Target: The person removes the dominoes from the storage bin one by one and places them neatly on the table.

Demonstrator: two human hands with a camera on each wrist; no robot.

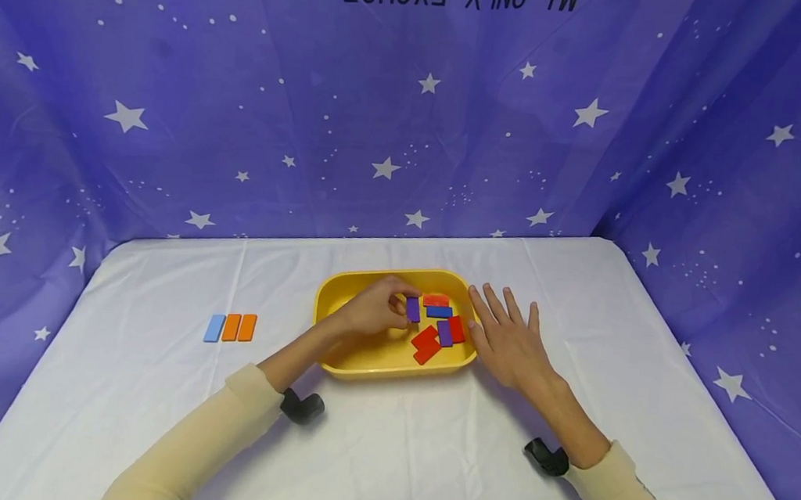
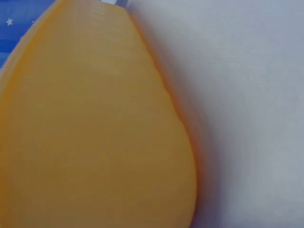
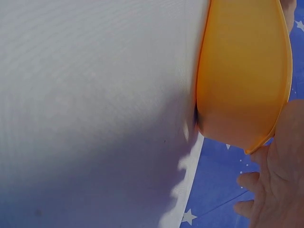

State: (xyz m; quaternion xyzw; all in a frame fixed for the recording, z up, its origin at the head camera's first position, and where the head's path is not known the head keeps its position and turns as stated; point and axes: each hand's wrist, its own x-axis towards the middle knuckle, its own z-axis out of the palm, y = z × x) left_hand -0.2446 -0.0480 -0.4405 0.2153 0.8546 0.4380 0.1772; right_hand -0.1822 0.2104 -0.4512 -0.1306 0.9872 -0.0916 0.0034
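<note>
Centrally, tray (image 1: 363, 369): lay smooth and glossy yellow on the desk (image 1: 384, 457), an oblong with rounded corners and a low wall.
Left hand (image 1: 373, 307): pinched a flat, rectangular purple block (image 1: 413, 309) inside it.
Right hand (image 1: 510, 345): was spread, straight fingers touching the right rim.
Loose pieces: red blocks (image 1: 425, 337) and a blue block (image 1: 439, 313) lay scattered beside the pinched one.
Row at left: a light-blue block (image 1: 214, 328) stood just beside two orange blocks (image 1: 247, 327).
Fabrics: creased white cloth covered the desktop; star-printed purple curtain (image 1: 354, 121) hung behind.
</note>
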